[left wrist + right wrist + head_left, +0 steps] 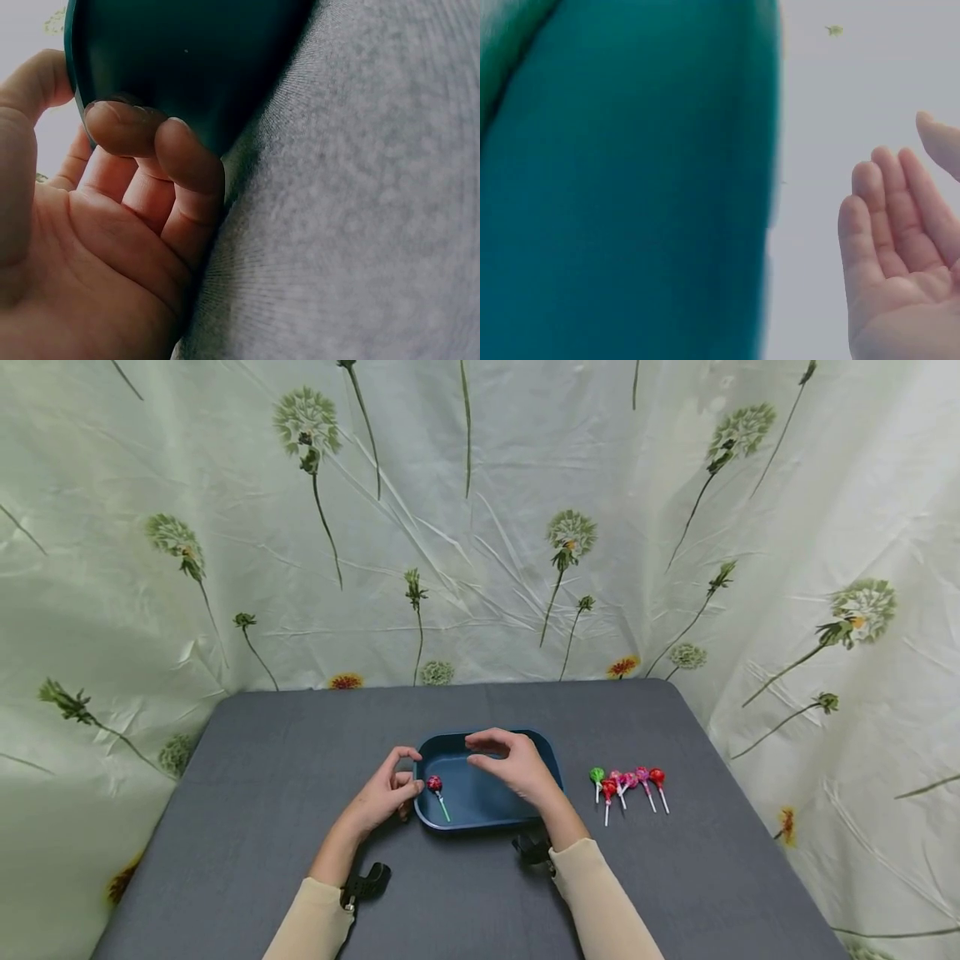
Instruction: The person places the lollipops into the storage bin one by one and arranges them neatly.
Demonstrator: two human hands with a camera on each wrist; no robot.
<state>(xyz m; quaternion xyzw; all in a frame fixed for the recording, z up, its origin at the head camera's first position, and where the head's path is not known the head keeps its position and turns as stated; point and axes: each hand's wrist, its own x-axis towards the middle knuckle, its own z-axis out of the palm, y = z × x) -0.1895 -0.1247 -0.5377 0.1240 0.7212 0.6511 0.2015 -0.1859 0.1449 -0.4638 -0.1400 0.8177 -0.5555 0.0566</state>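
Observation:
A dark blue tray (480,797) sits on the grey table, with one lollipop (435,785), red-headed with a pale green stick, lying at its left end. My left hand (392,789) is at the tray's left end, fingers curled and gripping its rim. The left wrist view shows those fingers (187,157) bent against the tray's outer wall (187,67). My right hand (517,767) hovers over the tray's right part, thumb and fingers apart, holding nothing. In the right wrist view, the right hand (900,255) has its fingers nearly straight beside the tray wall (645,180).
Right of the tray, a group of several lollipops (628,782) with red, pink and green heads lies on the grey table (720,877). A floral curtain (480,527) hangs behind and around the table.

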